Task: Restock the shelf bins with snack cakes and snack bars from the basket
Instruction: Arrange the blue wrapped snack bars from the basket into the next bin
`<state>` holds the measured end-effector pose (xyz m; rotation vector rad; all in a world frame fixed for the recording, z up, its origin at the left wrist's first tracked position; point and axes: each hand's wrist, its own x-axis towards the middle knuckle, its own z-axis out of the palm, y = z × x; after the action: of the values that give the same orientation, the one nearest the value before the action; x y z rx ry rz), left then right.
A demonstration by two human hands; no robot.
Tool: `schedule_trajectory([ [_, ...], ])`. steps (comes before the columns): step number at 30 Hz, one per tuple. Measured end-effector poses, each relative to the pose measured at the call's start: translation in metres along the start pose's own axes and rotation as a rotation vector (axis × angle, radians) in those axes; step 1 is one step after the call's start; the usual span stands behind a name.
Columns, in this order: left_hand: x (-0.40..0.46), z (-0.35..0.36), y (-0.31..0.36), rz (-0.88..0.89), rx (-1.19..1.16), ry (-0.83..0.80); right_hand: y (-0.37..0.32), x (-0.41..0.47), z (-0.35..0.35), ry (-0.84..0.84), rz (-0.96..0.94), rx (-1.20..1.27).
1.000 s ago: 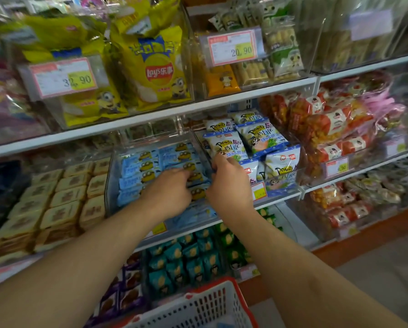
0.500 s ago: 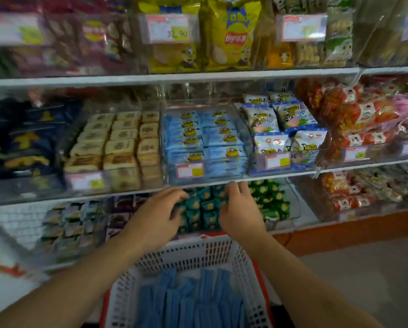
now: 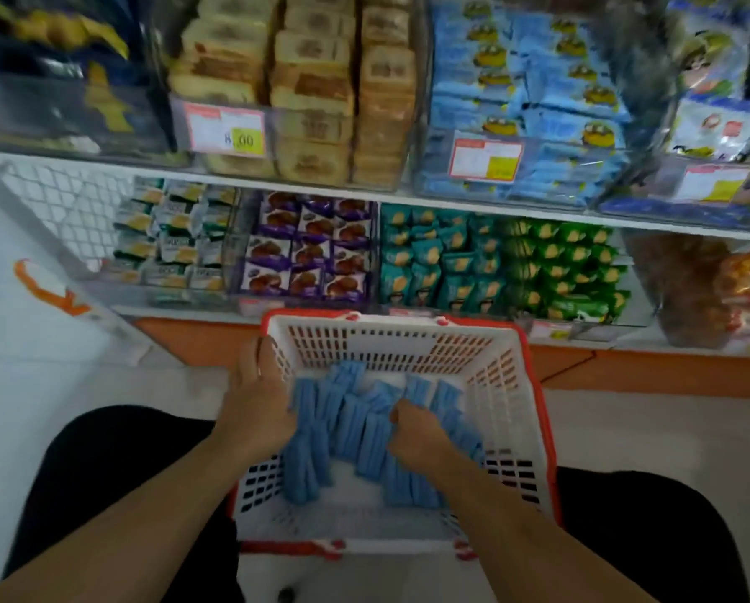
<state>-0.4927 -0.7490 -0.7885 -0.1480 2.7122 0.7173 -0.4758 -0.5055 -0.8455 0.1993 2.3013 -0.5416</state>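
Both hands dig into the basket (image 3: pixel 506 376): right hand (image 3: pixel 419 433) curls around blue snack bars (image 3: pixel 360 422); left hand (image 3: pixel 256 406) seemingly cups them. One price tag (image 3: pixel 225 130) reads "8.00".

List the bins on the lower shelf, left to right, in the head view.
White-and-green packs → purple cake packs → teal packs → green packs → brown snacks in clear bags.

Both bare forearms reach forward and down. The left hand (image 3: pixel 258 402) lies with fingers extended; the right hand (image 3: pixel 416 433) is curled into a fist-like grasp, knuckles up.
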Motion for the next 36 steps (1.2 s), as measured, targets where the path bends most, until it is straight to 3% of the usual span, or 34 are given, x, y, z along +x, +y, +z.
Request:
schedule_trajectory([
  [7,0.015,0.023,-0.004,-0.078,0.188,-0.008,-0.004,0.054,0.065,-0.079,0.080,0.093],
  [12,0.016,0.024,0.003,-0.111,0.195,-0.014,-0.004,0.054,0.091,0.080,0.090,0.047],
  [17,0.012,0.025,0.006,-0.098,0.189,0.032,0.001,0.037,0.087,0.100,-0.012,0.075],
  [22,0.013,0.024,0.007,-0.126,0.164,0.018,0.007,0.016,0.035,0.107,-0.001,0.380],
  [29,0.001,-0.007,0.021,-0.220,-0.010,0.022,0.015,-0.073,-0.066,0.226,-0.220,0.741],
  [33,-0.019,-0.037,0.042,-0.024,-0.103,0.174,0.007,-0.135,-0.120,0.290,-0.407,0.756],
  [36,-0.041,-0.075,0.087,0.084,-0.269,-0.027,-0.001,-0.169,-0.153,0.227,-0.530,0.733],
])
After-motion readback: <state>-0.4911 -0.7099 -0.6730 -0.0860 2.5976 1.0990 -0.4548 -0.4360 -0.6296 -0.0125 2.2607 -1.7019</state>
